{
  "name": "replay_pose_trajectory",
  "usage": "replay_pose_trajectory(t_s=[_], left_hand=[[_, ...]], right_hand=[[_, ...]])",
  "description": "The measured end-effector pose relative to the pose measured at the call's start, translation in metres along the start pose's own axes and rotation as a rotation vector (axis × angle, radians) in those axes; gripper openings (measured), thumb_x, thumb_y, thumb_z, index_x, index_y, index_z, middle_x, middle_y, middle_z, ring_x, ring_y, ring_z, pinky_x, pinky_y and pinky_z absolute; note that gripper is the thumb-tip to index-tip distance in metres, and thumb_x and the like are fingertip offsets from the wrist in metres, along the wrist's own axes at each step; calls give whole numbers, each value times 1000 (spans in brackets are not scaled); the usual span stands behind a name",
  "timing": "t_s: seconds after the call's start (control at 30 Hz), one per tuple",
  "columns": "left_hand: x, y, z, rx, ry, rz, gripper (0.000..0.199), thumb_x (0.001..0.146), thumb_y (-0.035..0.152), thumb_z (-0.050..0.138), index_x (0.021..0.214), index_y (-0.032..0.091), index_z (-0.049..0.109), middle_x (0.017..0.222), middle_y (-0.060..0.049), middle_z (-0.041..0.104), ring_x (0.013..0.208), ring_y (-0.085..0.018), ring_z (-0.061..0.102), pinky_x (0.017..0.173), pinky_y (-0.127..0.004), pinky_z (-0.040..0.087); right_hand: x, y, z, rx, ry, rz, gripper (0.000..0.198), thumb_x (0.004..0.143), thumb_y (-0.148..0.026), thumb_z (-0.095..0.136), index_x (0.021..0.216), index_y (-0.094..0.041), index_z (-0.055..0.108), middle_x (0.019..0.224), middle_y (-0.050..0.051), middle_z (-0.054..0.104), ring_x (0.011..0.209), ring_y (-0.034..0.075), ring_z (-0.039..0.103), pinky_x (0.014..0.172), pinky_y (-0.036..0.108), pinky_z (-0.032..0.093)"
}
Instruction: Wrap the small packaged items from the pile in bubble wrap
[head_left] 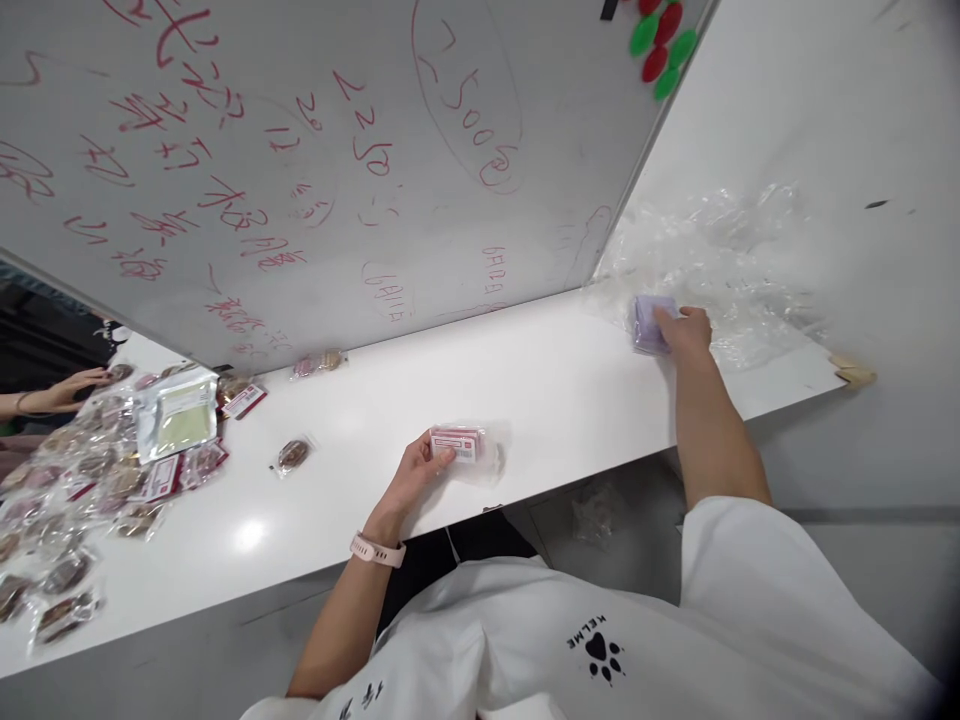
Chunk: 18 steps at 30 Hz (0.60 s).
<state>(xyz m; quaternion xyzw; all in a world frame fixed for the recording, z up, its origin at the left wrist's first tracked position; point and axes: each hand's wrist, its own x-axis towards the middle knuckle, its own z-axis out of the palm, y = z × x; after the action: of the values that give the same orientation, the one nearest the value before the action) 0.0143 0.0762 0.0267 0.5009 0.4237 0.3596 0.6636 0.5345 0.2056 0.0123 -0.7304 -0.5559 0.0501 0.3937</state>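
Note:
My left hand (421, 470), a pink watch band at its wrist, pinches a clear plastic bag (491, 460) with red-and-white labelled cards (459, 443) inside. The thumb lies across the front card. Farther right, near the whiteboard's lower corner, my right hand (688, 330) grips a pale purple packet (649, 322) in clear wrap. Its fingertips are partly hidden. One small wrapped brown item (293, 454) lies on the table to the left of my left hand.
A whiteboard (450, 220) with red writing rises behind the white table (540, 370). Crumpled clear plastic (750, 285) spreads at the right. On the left are many small wrapped items (97, 465) and a silver-green pouch (180, 415). Another person's hand (79, 385) reaches in there.

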Motion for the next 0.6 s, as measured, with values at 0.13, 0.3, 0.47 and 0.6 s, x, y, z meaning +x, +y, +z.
replay_pose_trajectory(t_s=[0.13, 0.3, 0.47, 0.6], left_hand=[[-1, 2, -1, 12, -15, -8, 40, 84, 42, 73, 115, 18, 67, 117, -12, 71, 107, -25, 66, 97, -39, 47], [-2, 1, -2, 21, -35, -4, 40, 83, 43, 74, 113, 18, 68, 112, -11, 72, 102, -24, 67, 93, -37, 49], [-4, 11, 5, 47, -30, 38, 40, 85, 44, 71, 114, 17, 67, 117, -12, 70, 109, -25, 64, 98, -37, 47], [23, 27, 38, 75, -160, 157, 39, 91, 47, 62, 119, 19, 64, 121, -11, 67, 113, -24, 61, 99, -36, 46]], right_hand=[[12, 17, 10, 4, 88, 231, 60, 67, -67, 71, 107, -24, 59, 115, 22, 58, 123, 49, 45, 94, 78, 31], [-12, 7, 13, -10, 32, 411, 65, 59, -47, 84, 115, -21, 62, 126, 22, 56, 127, 51, 40, 102, 76, 23], [-90, -49, 36, -48, -117, 215, 74, 72, -51, 74, 134, -14, 57, 132, 22, 56, 125, 41, 45, 103, 62, 32], [-164, -117, 67, 4, -228, -54, 66, 80, -51, 67, 136, -18, 57, 132, 16, 59, 121, 38, 50, 101, 60, 38]])
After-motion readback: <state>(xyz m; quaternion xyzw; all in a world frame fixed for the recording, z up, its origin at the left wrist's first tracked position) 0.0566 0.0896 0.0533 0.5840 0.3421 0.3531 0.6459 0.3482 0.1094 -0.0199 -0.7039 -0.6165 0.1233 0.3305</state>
